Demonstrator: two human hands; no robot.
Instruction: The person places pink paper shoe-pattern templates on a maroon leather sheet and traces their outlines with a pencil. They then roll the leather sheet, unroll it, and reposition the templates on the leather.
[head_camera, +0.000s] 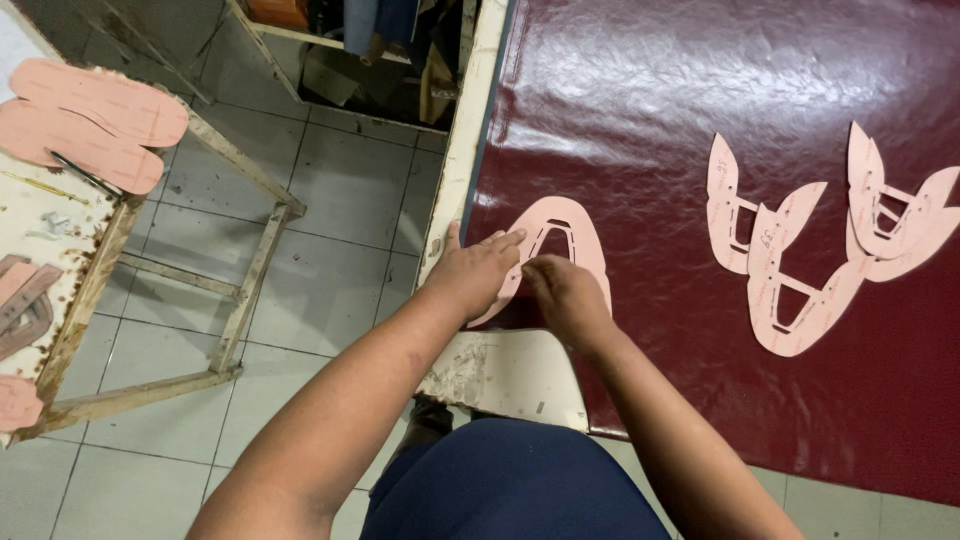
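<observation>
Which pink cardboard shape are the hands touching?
The horseshoe-shaped pink pattern at the dark red sheet's left edge; both hands press it. The other pink patterns lie untouched, farther right.

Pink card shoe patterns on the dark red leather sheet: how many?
5, though overlaps may hide more. One pink card shoe pattern under both hands; two overlapping mid-sheet; two stacked at the right edge.

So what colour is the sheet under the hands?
Dark glossy maroon sheet, best seen in the head view; both hands rest on a pink pattern.
</observation>
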